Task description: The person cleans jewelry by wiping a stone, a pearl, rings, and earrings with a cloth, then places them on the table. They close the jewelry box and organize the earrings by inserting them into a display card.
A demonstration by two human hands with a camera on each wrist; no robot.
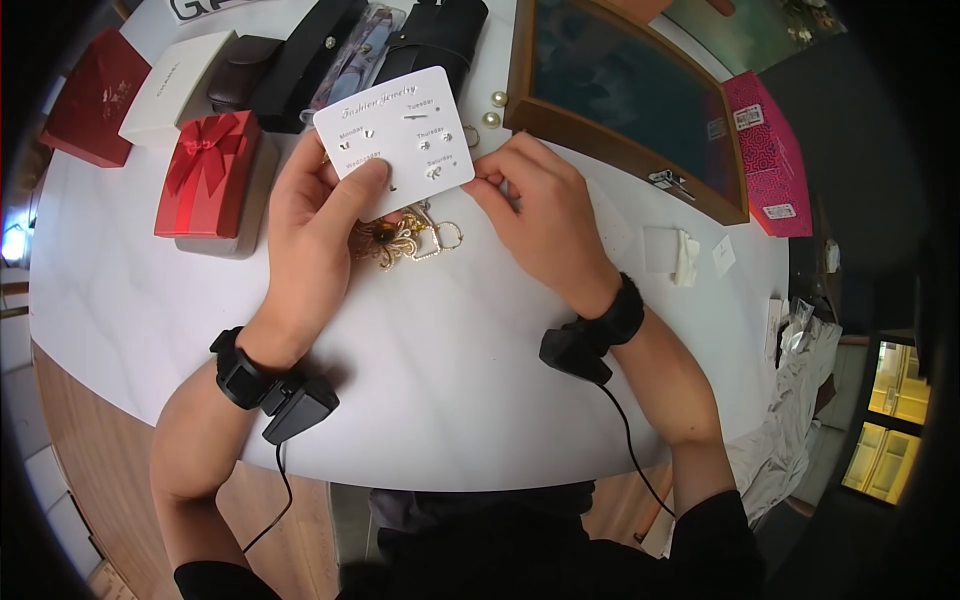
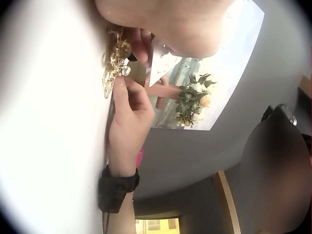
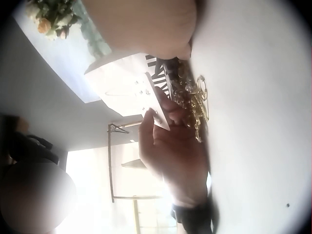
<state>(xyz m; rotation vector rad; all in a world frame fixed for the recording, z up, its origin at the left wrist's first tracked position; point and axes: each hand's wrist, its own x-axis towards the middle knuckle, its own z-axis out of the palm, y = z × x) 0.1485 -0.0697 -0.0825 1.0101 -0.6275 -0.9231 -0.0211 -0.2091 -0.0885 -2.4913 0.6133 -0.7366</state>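
A white earring card point(image 1: 405, 120), printed with weekday names and carrying small silver studs, is tilted up over the table. My left hand point(image 1: 308, 235) grips its lower left part, thumb on the front and fingers behind. At its lower right corner is my right hand point(image 1: 545, 210), fingers curled and thumb tip close to the index finger; I cannot tell whether they pinch anything. Beneath the card lies gold jewellery point(image 1: 388, 245), including a flower-shaped piece with a dark centre; the card hides part of it. The right wrist view also shows the card point(image 3: 156, 105) above the jewellery point(image 3: 197, 109).
A red ribboned box point(image 1: 205, 175), a white box point(image 1: 170, 95) and a dark red box point(image 1: 90, 100) stand left. Black cases point(image 1: 425, 45) lie at the back. A wooden case with a glass top point(image 1: 620, 110) stands right, beside pearl pieces point(image 1: 491, 120) and a pink patterned box point(image 1: 770, 160).
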